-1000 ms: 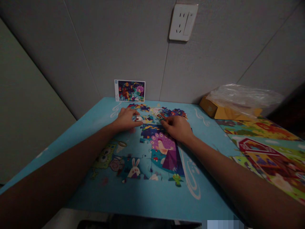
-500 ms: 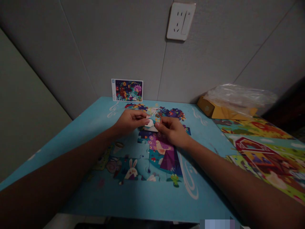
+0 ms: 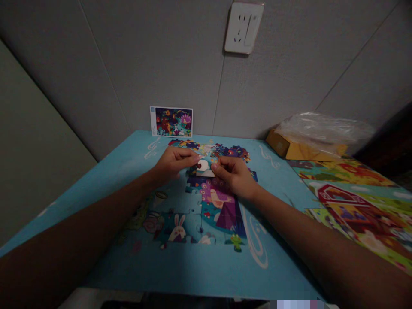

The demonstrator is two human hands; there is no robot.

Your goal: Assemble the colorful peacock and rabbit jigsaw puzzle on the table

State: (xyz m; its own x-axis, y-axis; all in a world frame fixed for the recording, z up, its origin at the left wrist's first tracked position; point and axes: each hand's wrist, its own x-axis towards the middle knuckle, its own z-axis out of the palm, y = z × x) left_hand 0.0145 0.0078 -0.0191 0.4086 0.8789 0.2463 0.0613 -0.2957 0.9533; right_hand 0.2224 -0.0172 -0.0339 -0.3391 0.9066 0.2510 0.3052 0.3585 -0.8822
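Observation:
Between my two hands a jigsaw puzzle piece (image 3: 206, 166), white and light blue, is held just above the table. My right hand (image 3: 233, 174) pinches its right edge between thumb and fingers. At its upper left corner, my left hand (image 3: 175, 163) closes thumb and fingertips on it. Below lies a partly joined puzzle (image 3: 215, 210) showing a rabbit, a purple bird-like figure and a green frog. Several loose puzzle pieces (image 3: 236, 152) are spread behind my hands. My left forearm covers part of the puzzle's left side.
A picture card (image 3: 174, 122) leans on the wall at the back of the blue table (image 3: 122, 274). At the right back stands a yellow box (image 3: 305, 150) with clear plastic wrap (image 3: 325, 128) on top. Another colourful puzzle (image 3: 357, 206) lies along the right side. A wall socket (image 3: 243, 28) is above.
My left fingers have shifted slightly up and back along the piece, so more of its left side shows. My right hand keeps nearly the same place and grip.

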